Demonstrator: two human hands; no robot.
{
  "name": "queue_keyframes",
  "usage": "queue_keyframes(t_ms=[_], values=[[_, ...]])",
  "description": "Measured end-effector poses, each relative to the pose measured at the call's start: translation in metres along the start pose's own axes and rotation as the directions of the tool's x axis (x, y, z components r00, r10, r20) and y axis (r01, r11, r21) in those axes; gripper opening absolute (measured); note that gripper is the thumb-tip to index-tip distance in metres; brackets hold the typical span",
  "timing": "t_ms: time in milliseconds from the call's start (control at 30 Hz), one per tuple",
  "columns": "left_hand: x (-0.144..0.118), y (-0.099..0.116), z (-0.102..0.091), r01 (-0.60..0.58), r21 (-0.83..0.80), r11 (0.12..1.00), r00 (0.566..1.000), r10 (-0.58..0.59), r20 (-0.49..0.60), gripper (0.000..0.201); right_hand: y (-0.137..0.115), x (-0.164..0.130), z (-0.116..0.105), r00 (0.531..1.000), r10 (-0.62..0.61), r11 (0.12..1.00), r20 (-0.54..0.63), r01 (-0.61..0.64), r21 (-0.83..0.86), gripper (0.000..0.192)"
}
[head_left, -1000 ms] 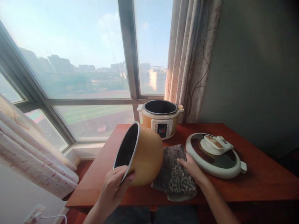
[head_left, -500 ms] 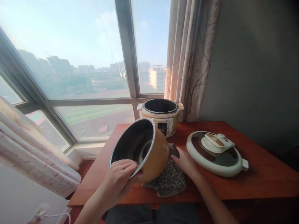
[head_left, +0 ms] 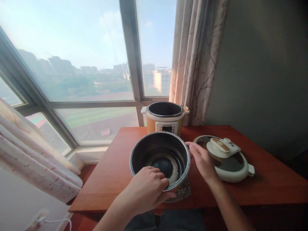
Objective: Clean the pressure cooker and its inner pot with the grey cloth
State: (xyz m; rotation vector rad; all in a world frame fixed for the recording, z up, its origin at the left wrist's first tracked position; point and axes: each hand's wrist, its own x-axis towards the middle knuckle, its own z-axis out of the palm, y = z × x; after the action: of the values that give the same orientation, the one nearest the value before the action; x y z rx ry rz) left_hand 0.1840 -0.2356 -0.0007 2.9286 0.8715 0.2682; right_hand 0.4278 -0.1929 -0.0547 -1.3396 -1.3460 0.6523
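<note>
Near the table's front, the dark-lined inner pot (head_left: 156, 149) of a pressure cooker stands nearly upright, its mouth tipped slightly toward me. My left hand (head_left: 152, 187) is closed over its near rim, fingers inside and thumb outside. At the pot's right side, my right hand (head_left: 202, 157) has its fingers stretched out beside the rim; whether they touch it I cannot tell. A dark patterned cloth (head_left: 184, 189) lies beneath the pot, mostly hidden. Behind stands the tan and white cooker body (head_left: 151, 123), without its lid.
The cooker lid (head_left: 231, 162) rests on the right side of the red-brown table (head_left: 103, 179), close to my right forearm. Windows and a curtain (head_left: 192, 64) border the back. On the lower left, a white cable (head_left: 57, 221) runs from a wall socket.
The pot has turned from tilted leftward to nearly upright and shifted right, over the cloth. My left hand moved right with it. My right hand left the cloth for the pot's right side.
</note>
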Motion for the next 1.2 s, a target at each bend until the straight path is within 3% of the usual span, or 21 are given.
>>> queue_keyframes(t_ms=[100, 167, 233, 300, 367, 400, 433, 500, 567, 633, 733, 833, 933, 1000, 1067, 1200], values=[[-0.007, -0.004, -0.013, -0.052, -0.261, 0.964, 0.993, 0.023, -0.116, 0.028, -0.013, -0.005, -0.003, 0.997, 0.068, 0.998, 0.032, -0.067, -0.006, 0.055], [-0.017, -0.015, -0.017, -0.042, -0.381, 0.924, 0.96, -0.068, -0.272, 0.027, -0.018, -0.009, -0.004, 0.995, 0.078, 0.997, 0.054, -0.077, -0.029, 0.06], [-0.027, -0.034, -0.015, 0.045, -0.375, 0.926, 0.876, -0.217, -0.431, 0.026, -0.021, -0.013, -0.003, 0.992, 0.091, 0.995, 0.09, -0.089, -0.034, 0.064], [-0.037, -0.055, -0.009, 0.208, -0.295, 0.932, 0.756, -0.345, -0.557, 0.024, -0.024, -0.016, -0.001, 0.985, 0.12, 0.992, 0.125, -0.114, -0.052, 0.068], [-0.044, -0.073, -0.002, 0.393, -0.294, 0.871, 0.617, -0.487, -0.619, 0.028, -0.027, -0.018, 0.001, 0.983, 0.129, 0.988, 0.132, -0.116, -0.1, 0.071], [-0.047, -0.081, 0.001, 0.458, -0.336, 0.823, 0.573, -0.562, -0.597, 0.03, -0.028, -0.018, 0.002, 0.985, 0.121, 0.986, 0.124, -0.105, -0.13, 0.072], [-0.05, -0.086, 0.004, 0.494, -0.402, 0.771, 0.564, -0.636, -0.527, 0.033, -0.029, -0.018, 0.003, 0.988, 0.108, 0.984, 0.112, -0.09, -0.157, 0.073], [-0.054, -0.092, 0.008, 0.489, -0.582, 0.65, 0.622, -0.727, -0.29, 0.038, -0.029, -0.018, 0.004, 0.993, 0.081, 0.979, 0.091, -0.062, -0.192, 0.072], [-0.055, -0.093, 0.011, 0.436, -0.747, 0.501, 0.683, -0.725, -0.088, 0.041, -0.029, -0.018, 0.007, 0.994, 0.063, 0.98, 0.086, -0.046, -0.194, 0.071], [-0.055, -0.091, 0.014, 0.365, -0.848, 0.384, 0.691, -0.722, -0.029, 0.044, -0.03, -0.019, 0.009, 0.996, 0.051, 0.986, 0.075, -0.038, -0.164, 0.07], [-0.053, -0.083, 0.012, 0.269, -0.907, 0.324, 0.643, -0.761, -0.081, 0.044, -0.037, -0.022, 0.01, 0.999, 0.026, 0.996, 0.021, -0.024, -0.087, 0.066], [-0.048, -0.069, -0.002, 0.146, -0.929, 0.341, 0.543, -0.812, -0.213, 0.044, -0.057, -0.02, 0.002, 0.998, -0.038, 0.999, -0.041, 0.036, -0.038, 0.064], [-0.034, -0.059, -0.03, 0.019, -0.89, 0.456, 0.426, -0.809, -0.405, 0.045, -0.086, -0.004, -0.013, 0.985, -0.144, 0.989, -0.1, 0.145, 0.001, 0.06], [-0.016, -0.063, -0.054, -0.017, -0.837, 0.547, 0.394, -0.766, -0.508, 0.043, -0.107, 0.019, -0.022, 0.957, -0.23, 0.971, -0.178, 0.237, 0.018, 0.055], [0.009, -0.078, -0.077, -0.033, -0.777, 0.628, 0.405, -0.703, -0.585, 0.04, -0.124, 0.052, -0.028, 0.898, -0.346, 0.937, -0.272, 0.347, -0.046, 0.05], [0.072, -0.137, -0.117, -0.032, -0.671, 0.741, 0.362, -0.617, -0.699, 0.03, -0.141, 0.133, -0.029, 0.8, -0.499, 0.865, -0.333, 0.438, -0.246, 0.047]])
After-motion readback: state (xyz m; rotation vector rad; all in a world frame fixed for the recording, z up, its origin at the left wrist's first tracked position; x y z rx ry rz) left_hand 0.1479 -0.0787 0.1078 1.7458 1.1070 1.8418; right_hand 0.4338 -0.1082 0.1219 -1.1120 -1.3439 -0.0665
